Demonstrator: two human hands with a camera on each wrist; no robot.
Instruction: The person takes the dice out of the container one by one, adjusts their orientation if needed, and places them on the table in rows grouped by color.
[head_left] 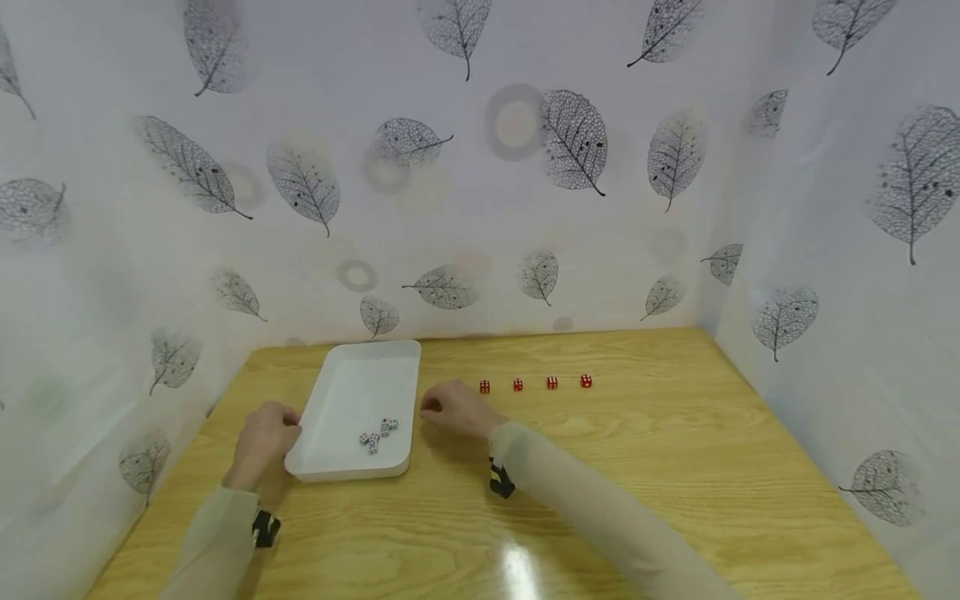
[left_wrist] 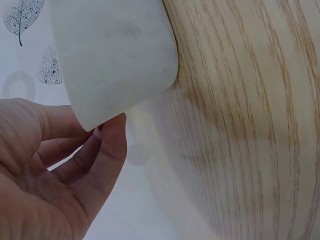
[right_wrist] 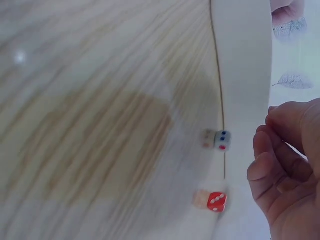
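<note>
My left hand (head_left: 262, 437) is at the near left of a white tray (head_left: 363, 387). In the left wrist view, the thumb and fingers pinch the tray's rim (left_wrist: 120, 85). Several white dice (head_left: 372, 443) lie together inside the tray near its front. Just beyond the tray's right wall is my right hand (head_left: 459, 410), its fingers loosely curled with nothing visible between them. The right wrist view shows a white die (right_wrist: 222, 141) on the table beside the tray, near these fingers, with a red die (right_wrist: 217, 202) not far from it.
Several red dice (head_left: 517, 384) form a spaced row on the wooden table (head_left: 637, 467), right of the tray and beyond my right hand. White curtains (head_left: 480, 208) with a leaf print hang behind the table and along both sides.
</note>
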